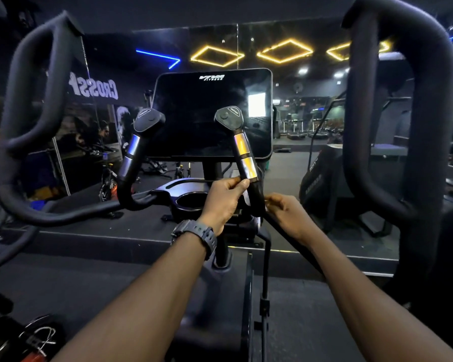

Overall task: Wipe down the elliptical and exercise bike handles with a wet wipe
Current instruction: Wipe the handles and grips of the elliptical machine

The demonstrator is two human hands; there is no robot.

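Head view: console (212, 113) reads "VIVA FITNESS"; mirrored "CROSSF" banner (93, 88).

The wipe (246, 198) is mostly hidden behind the handle (254, 197); right loop handle (429, 126) cut off above.

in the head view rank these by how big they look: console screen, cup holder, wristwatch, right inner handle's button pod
1. console screen
2. cup holder
3 and 4. wristwatch and button pod: about alike, and the watch is nearer the camera, so unranked.
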